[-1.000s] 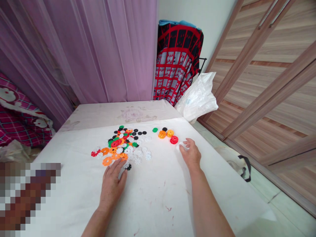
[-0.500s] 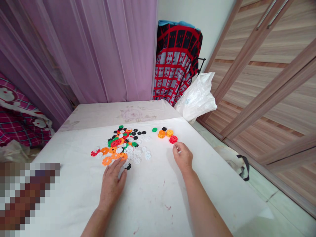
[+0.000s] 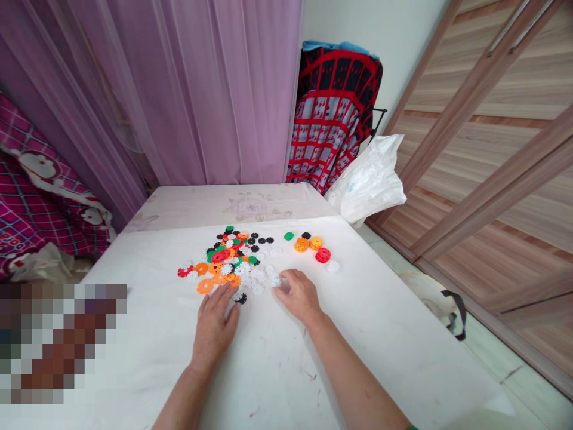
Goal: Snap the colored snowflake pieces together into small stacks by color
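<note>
A mixed pile of notched plastic discs (image 3: 220, 255) in orange, red, green, black and white lies on the white tablecloth. My left hand (image 3: 217, 319) rests at the near edge of the pile, its fingers stretched out by an orange disc (image 3: 233, 279). A black disc (image 3: 242, 298) lies beside its thumb. My right hand (image 3: 299, 294) is at the pile's right side, thumb and fingers apart around the edge of a white disc (image 3: 276, 279). To the right lie sorted groups: green (image 3: 289, 236), black (image 3: 306, 236), orange (image 3: 301, 244), yellow-orange (image 3: 316, 243), red (image 3: 323, 255) and white (image 3: 332, 266).
The table (image 3: 147, 334) has a flowered cloth (image 3: 201, 203) at its far end. A white plastic bag (image 3: 369, 179) stands by the far right corner. Purple curtains (image 3: 215, 89) hang behind, and wooden cabinets (image 3: 487, 143) line the right.
My right hand has moved left from beside the red discs to the white discs of the pile. A white disc now lies by the red ones. My left hand stays at the pile.
</note>
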{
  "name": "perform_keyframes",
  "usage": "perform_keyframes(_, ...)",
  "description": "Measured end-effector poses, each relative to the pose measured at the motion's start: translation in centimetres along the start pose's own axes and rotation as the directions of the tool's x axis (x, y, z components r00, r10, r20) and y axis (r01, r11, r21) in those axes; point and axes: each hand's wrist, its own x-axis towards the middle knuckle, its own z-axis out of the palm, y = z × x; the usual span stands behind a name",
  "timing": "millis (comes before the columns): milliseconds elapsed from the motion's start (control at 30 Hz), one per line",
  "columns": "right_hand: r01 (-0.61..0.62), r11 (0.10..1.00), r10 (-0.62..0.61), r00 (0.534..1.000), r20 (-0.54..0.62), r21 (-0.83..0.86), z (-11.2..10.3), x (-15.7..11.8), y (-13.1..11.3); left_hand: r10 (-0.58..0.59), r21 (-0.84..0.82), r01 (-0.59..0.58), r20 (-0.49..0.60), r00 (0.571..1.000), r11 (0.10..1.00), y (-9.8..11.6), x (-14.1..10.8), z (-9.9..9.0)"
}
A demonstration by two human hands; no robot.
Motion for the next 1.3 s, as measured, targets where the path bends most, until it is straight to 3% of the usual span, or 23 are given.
perform_keyframes(167, -0.010, 0.987, 0.015, 1.000, 0.027, -0.162, 0.5, 0.2, -1.7, 0.007, 0.003, -0.007, -0.003, 1.000, 1.000, -0.1, 0.0, 0.1)
perform_keyframes(333, -0.029, 0.994, 0.027, 0.999, -0.023, -0.103, 0.9, 0.4, -1.2, 0.004, 0.002, -0.004, -0.013, 1.000, 1.000, -0.2, 0.0, 0.1)
perform_keyframes(433, -0.114, 0.993, 0.115, 0.982, -0.149, 0.014, -0.4, 0.7, 1.3, 0.003, -0.001, -0.003, -0.004, 1.000, 1.000, -0.3, 0.0, 0.1)
perform_keyframes(567, -0.296, 0.951, 0.307, 0.870, -0.386, 0.090, -3.7, 1.0, 6.3, 0.004, 0.000, -0.004, -0.002, 1.000, 1.000, -0.4, -0.1, 0.2)
perform_keyframes(633, -0.380, 0.921, 0.375, 0.813, -0.446, 0.082, -5.1, 0.8, 8.5, 0.004, 0.000, -0.004, -0.005, 1.000, 1.000, -0.4, -0.1, 0.2)
perform_keyframes(700, -0.414, 0.908, 0.396, 0.794, -0.461, 0.066, -5.9, 0.7, 10.0, 0.004, 0.003, -0.004, -0.009, 1.000, 1.000, -0.4, -0.2, 0.2)
perform_keyframes(1000, -0.386, 0.923, 0.360, 0.843, -0.399, 0.017, -5.7, 0.9, 10.3, 0.009, 0.010, -0.008, -0.010, 1.000, 1.000, -0.4, -0.1, 0.0)
perform_keyframes(1300, -0.379, 0.925, 0.343, 0.853, -0.394, -0.014, -5.4, 0.8, 10.7, 0.011, 0.014, -0.011, -0.012, 1.000, 1.000, -0.5, 0.0, 0.1)
